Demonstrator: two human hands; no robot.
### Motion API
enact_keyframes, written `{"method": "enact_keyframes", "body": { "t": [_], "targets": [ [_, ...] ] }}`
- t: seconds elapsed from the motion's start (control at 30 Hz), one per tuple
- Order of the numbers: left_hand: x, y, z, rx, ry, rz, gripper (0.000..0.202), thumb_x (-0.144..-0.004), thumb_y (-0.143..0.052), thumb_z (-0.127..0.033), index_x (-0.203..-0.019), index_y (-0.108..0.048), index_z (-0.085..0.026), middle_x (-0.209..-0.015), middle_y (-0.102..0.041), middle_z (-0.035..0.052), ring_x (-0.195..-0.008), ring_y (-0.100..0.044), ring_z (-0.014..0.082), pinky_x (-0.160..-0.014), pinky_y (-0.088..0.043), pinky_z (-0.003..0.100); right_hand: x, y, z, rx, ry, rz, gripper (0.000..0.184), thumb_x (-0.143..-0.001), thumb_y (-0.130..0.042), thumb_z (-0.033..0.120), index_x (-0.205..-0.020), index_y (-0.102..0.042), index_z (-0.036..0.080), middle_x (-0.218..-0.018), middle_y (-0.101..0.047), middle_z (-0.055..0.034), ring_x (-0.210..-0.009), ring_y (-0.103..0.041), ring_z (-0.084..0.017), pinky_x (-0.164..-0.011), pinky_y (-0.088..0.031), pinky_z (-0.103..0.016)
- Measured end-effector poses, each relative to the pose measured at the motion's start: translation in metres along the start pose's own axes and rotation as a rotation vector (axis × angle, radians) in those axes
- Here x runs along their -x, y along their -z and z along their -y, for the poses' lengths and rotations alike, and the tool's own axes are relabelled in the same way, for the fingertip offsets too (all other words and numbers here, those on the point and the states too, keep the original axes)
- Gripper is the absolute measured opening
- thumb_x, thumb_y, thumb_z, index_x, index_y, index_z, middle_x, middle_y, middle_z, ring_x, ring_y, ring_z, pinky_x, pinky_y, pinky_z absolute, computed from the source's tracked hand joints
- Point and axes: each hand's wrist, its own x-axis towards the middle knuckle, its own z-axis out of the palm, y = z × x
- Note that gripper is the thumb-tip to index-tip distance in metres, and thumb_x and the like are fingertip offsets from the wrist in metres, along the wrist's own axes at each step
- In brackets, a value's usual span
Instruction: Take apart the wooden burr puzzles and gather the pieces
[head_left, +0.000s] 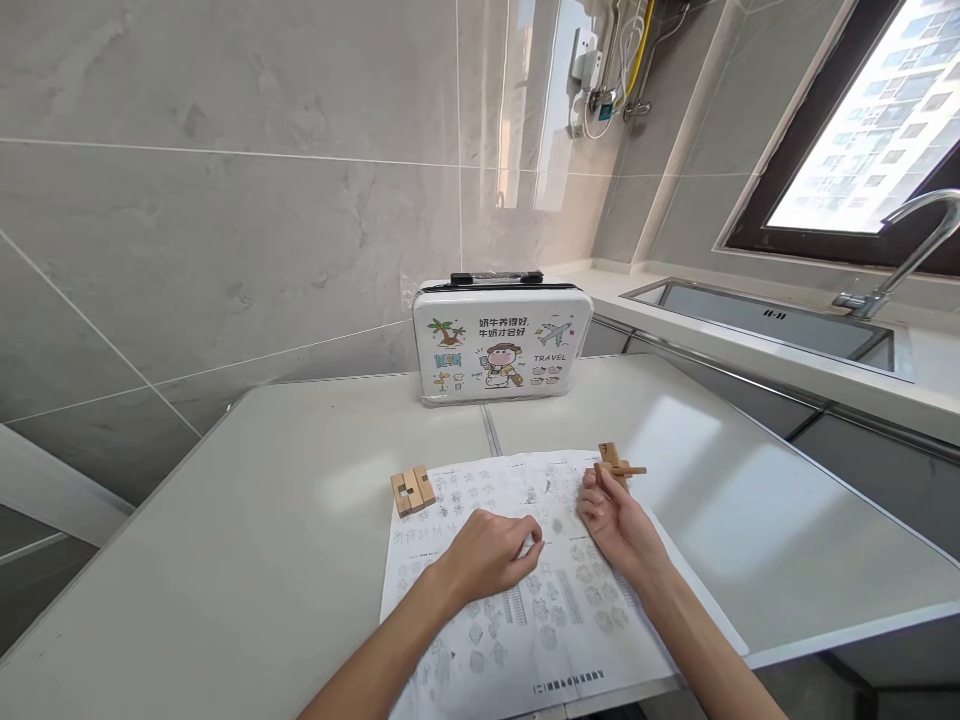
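Note:
My right hand [611, 515] is closed on a small wooden puzzle piece assembly [616, 464] at the upper right corner of a printed instruction sheet [525, 600]. My left hand [495, 550] rests on the middle of the sheet with its fingers curled under; I cannot make out anything in them. A second wooden block group [412, 489] lies on the sheet's upper left corner, apart from both hands.
A white cartoon-printed case [500, 343] stands upright at the back of the white table [262, 520], against the tiled wall. To the right a counter holds a steel sink [757, 315] and a faucet [907, 250] under a window.

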Motion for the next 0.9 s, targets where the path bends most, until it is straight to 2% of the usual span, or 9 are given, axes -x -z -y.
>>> {"method": "enact_keyframes", "body": {
  "t": [0.1, 0.2, 0.33, 0.43, 0.53, 0.7, 0.77, 0.83, 0.9],
  "targets": [
    [-0.001, 0.0, -0.001, 0.041, 0.063, -0.056, 0.015, -0.099, -0.052, -0.024, -0.093, -0.066, -0.022, -0.057, -0.06, -0.0034, -0.049, -0.055, 0.013, -0.054, -0.037, 0.025, 0.003, -0.012, -0.002, 0.193, 0.022, 0.027, 0.029, -0.087, -0.082, 0.046, -0.094, -0.064, 0.025, -0.081, -0.059, 0.0016, -0.059, -0.049, -0.012, -0.051, -0.047, -0.025],
    [-0.004, 0.001, -0.002, 0.141, 0.271, -0.238, 0.013, -0.1, -0.058, -0.034, -0.104, -0.064, -0.023, -0.068, -0.063, -0.0011, -0.064, -0.061, 0.0172, -0.066, -0.046, 0.03, 0.006, -0.028, -0.007, 0.508, 0.046, 0.145, 0.045, -0.088, -0.075, 0.064, -0.09, -0.066, 0.02, -0.079, -0.062, -0.0016, -0.06, -0.051, -0.014, -0.056, -0.045, -0.029],
    [-0.008, 0.005, 0.003, 0.421, 0.498, -0.481, 0.059, -0.086, -0.079, -0.045, -0.133, -0.052, -0.024, -0.119, -0.068, 0.011, -0.109, -0.064, 0.0276, -0.096, -0.051, 0.044, 0.001, -0.047, -0.018, 0.765, 0.096, 0.366, 0.054, -0.093, -0.061, 0.072, -0.086, -0.064, 0.019, -0.071, -0.061, -0.0009, -0.056, -0.048, -0.014, -0.06, -0.042, -0.032],
    [-0.007, 0.007, 0.012, 0.663, 0.508, -0.478, 0.081, -0.082, -0.083, -0.048, -0.149, -0.043, -0.026, -0.15, -0.054, 0.0165, -0.135, -0.055, 0.0323, -0.11, -0.045, 0.049, -0.004, -0.057, -0.027, 0.864, 0.124, 0.504, 0.05, -0.099, -0.054, 0.067, -0.08, -0.059, 0.021, -0.067, -0.058, 0.0007, -0.059, -0.049, -0.016, -0.061, -0.041, -0.031],
    [-0.005, 0.009, 0.02, 0.834, 0.479, -0.418, 0.092, -0.077, -0.087, -0.05, -0.155, -0.042, -0.027, -0.158, -0.05, 0.0159, -0.145, -0.048, 0.0357, -0.119, -0.039, 0.052, -0.005, -0.064, -0.034, 0.927, 0.152, 0.624, 0.043, -0.101, -0.054, 0.057, -0.076, -0.059, 0.022, -0.075, -0.061, -0.0015, -0.068, -0.055, -0.019, -0.064, -0.045, -0.031],
    [-0.007, 0.01, 0.025, 0.985, 0.489, -0.445, 0.089, -0.072, -0.091, -0.051, -0.147, -0.054, -0.022, -0.149, -0.06, 0.0165, -0.14, -0.055, 0.0364, -0.12, -0.041, 0.052, -0.001, -0.067, -0.035, 0.881, 0.139, 0.664, 0.035, -0.098, -0.06, 0.049, -0.076, -0.064, 0.021, -0.086, -0.065, -0.0035, -0.073, -0.059, -0.019, -0.066, -0.047, -0.031],
    [-0.008, 0.011, 0.025, 1.027, 0.481, -0.471, 0.089, -0.073, -0.091, -0.05, -0.148, -0.054, -0.022, -0.147, -0.061, 0.0164, -0.137, -0.058, 0.0352, -0.119, -0.042, 0.052, -0.002, -0.065, -0.033, 0.754, 0.056, 0.627, 0.03, -0.096, -0.064, 0.051, -0.095, -0.07, 0.022, -0.082, -0.065, -0.0018, -0.068, -0.058, -0.017, -0.063, -0.045, -0.029],
    [-0.009, 0.012, 0.025, 1.07, 0.474, -0.483, 0.088, -0.073, -0.091, -0.049, -0.148, -0.054, -0.022, -0.144, -0.064, 0.016, -0.135, -0.059, 0.0342, -0.118, -0.043, 0.051, -0.005, -0.062, -0.031, 0.57, -0.037, 0.584, 0.039, -0.095, -0.065, 0.056, -0.115, -0.069, 0.022, -0.078, -0.064, -0.0001, -0.062, -0.057, -0.015, -0.059, -0.043, -0.028],
    [-0.009, 0.013, 0.025, 1.096, 0.469, -0.481, 0.086, -0.072, -0.092, -0.049, -0.145, -0.055, -0.021, -0.142, -0.066, 0.0158, -0.135, -0.059, 0.0344, -0.118, -0.043, 0.052, -0.009, -0.06, -0.03, 0.402, -0.095, 0.528, 0.047, -0.094, -0.067, 0.059, -0.122, -0.067, 0.021, -0.074, -0.063, 0.0007, -0.06, -0.055, -0.015, -0.056, -0.042, -0.027]
  ]
}}
